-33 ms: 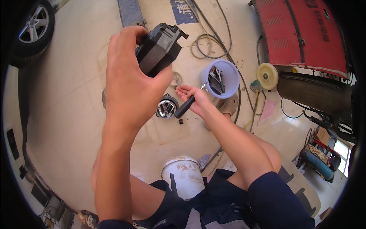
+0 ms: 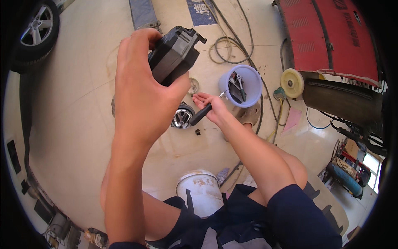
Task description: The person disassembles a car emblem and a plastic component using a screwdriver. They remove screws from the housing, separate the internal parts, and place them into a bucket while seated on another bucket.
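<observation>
One black housing (image 2: 176,54) is gripped above the floor (image 2: 74,124) by the left hand (image 2: 139,87), spread wide around it; one black-handled tool (image 2: 201,115) lies across the loosely curled right hand (image 2: 216,109), near one lilac bucket (image 2: 251,88).

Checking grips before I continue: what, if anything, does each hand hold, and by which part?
Left hand: black, boxy plastic-looking housing, gripped across opposite sides. Right hand: slim, black-handled metal tool, held around its middle.
</observation>
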Motion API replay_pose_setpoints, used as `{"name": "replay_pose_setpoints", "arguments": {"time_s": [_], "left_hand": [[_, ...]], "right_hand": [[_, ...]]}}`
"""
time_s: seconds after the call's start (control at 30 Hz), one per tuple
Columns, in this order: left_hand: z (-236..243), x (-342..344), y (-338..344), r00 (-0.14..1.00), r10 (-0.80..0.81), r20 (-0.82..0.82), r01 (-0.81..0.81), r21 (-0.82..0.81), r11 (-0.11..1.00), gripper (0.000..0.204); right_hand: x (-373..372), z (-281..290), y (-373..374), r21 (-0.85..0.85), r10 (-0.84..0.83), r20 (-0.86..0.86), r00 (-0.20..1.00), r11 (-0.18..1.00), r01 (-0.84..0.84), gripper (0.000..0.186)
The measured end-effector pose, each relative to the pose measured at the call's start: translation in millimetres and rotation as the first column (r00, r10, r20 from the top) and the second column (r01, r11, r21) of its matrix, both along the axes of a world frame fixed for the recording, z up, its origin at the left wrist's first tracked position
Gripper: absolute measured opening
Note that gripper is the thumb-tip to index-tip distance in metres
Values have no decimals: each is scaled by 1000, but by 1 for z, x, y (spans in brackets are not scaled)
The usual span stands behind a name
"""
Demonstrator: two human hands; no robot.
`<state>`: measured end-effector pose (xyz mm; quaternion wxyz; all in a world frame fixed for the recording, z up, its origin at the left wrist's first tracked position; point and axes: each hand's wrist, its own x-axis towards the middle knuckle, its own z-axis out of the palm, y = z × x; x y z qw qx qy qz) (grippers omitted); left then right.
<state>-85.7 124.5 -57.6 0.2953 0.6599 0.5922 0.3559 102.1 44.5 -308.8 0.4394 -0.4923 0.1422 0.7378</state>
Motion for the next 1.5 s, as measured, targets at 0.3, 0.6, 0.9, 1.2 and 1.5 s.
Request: {"name": "replay_pose_setpoints", "arguments": {"time_s": [0.3, 0.6, 0.9, 1.2, 1.5], "left_hand": [[-8, -26, 2, 993, 107, -44, -113, -149, 982, 51], [21, -20, 12, 848, 297, 438, -59, -478, 876, 45], [11, -12, 4, 352, 457, 817, 310, -562, 767, 36], [-1, 11, 2, 306, 418, 855, 420, -515, 747, 37], [-4, 11, 12, 141, 449, 882, 564, -445, 696, 51]], "right_hand": [[-8, -140, 20, -189, -173, 149, 974, 961, 200, 65], [18, 62, 46, -113, 695, 257, 671, 711, -694, 29], [16, 288, 61, 278, 135, 857, 498, 693, -666, 30], [-3, 285, 62, 364, 167, 661, 731, 781, -507, 31], [-6, 286, 68, 431, 171, 619, 767, 742, -513, 28]]}}
